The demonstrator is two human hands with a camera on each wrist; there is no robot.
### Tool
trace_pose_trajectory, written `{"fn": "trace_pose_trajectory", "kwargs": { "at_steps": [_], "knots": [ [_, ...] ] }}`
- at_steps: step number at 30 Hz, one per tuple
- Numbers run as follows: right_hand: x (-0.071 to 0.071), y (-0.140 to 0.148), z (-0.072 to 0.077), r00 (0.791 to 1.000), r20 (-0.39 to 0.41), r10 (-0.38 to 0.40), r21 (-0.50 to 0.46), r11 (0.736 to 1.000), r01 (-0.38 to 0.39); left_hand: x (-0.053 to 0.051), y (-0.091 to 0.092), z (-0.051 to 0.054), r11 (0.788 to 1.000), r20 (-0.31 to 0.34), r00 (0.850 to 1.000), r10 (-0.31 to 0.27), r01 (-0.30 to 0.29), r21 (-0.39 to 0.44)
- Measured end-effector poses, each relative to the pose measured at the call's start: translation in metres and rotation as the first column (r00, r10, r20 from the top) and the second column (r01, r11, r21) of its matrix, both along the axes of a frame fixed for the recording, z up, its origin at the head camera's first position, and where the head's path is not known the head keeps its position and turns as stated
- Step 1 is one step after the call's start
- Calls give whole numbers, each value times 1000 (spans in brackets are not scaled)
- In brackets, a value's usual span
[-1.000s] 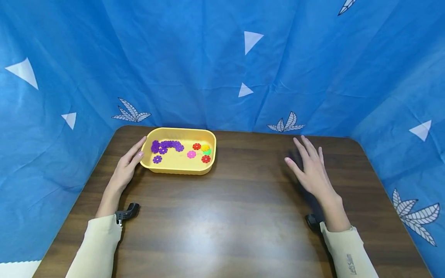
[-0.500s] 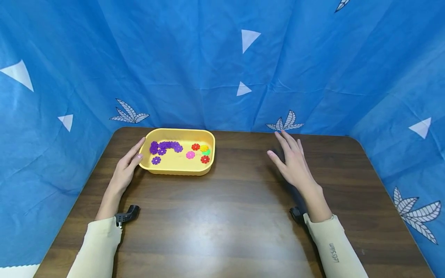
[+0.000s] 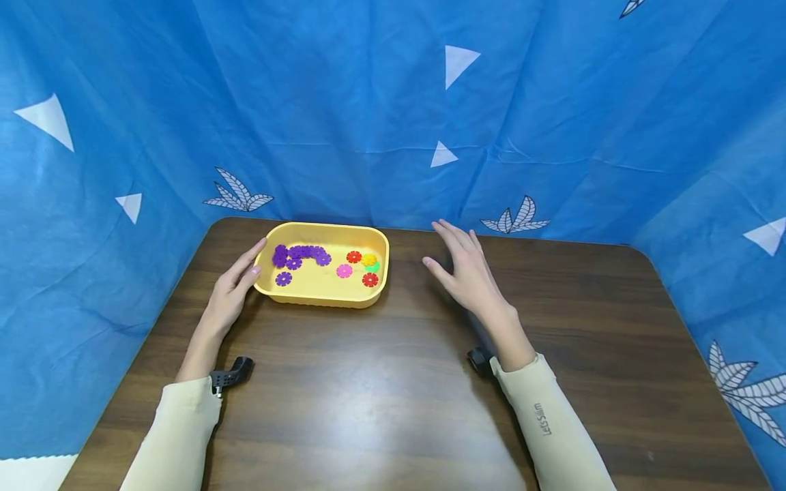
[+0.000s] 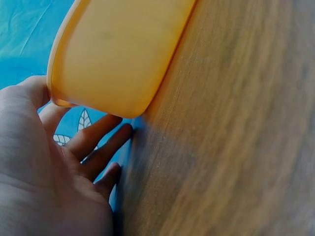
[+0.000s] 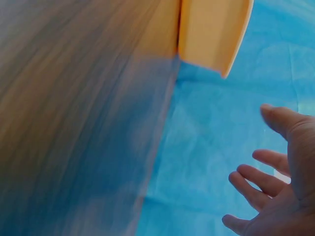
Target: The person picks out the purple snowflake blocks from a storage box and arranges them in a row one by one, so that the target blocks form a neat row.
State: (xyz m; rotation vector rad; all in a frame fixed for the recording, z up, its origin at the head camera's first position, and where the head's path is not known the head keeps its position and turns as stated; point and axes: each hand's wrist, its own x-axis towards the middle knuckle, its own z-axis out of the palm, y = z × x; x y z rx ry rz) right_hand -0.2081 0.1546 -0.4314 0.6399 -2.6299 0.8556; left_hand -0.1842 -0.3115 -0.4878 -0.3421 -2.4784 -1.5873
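Right hand has neared the tray.
It hangs splayed beyond the long axis's right end; left hand, unclenched, touches the left.

Blue cloth, hung at the left, far and right sides of the table, with soft vertical folds and a horizontal crease across the far side. White triangles, printed: two left, two far, one right. Leaf sprigs, printed white with dark outlines: two low along the far side, one at the right, another partly seen high up. Table: dark brown, wood-grained, far corners rounded. Glare, pale, on the table's near middle. White strip, scalloped edge, near left, at the cloth's lower border.
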Motion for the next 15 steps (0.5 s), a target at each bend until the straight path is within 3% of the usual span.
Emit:
{"fn": "trace_pose_trajectory", "kwargs": {
  "at_steps": [10,15],
  "knots": [
    [-10,-53,8,998,22,59,-16,998,-58,1,1,1,1000,-6,1000,-1,1,11],
    [-13,-80,10,994,85,74,-25,997,-72,1,2,2,1000,7,1000,-2,2,8]
  ]
}}
